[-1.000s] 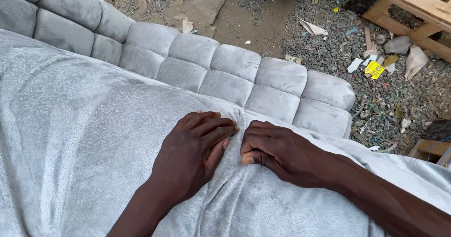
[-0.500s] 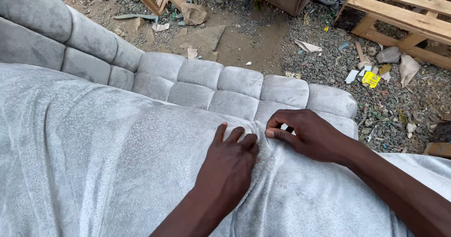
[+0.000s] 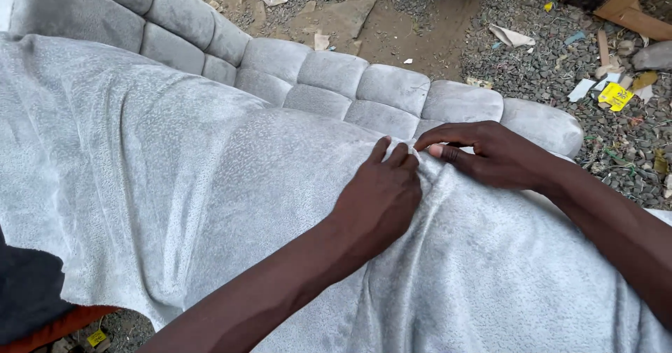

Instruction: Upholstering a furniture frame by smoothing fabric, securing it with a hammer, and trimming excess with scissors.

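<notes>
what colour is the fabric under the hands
Light grey fabric with a fine speckled texture, seen in the head view.

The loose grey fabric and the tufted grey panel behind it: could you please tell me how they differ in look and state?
The loose grey fabric lies draped and wrinkled; the tufted panel is taut and padded. The fabric has a fine pebbled texture in one unbroken sheet; the panel is smoother and divided by seams into cushioned squares. The left hand and right hand press and pinch the fabric; neither clearly grips the panel. Both are pale grey upholstery material.
</notes>
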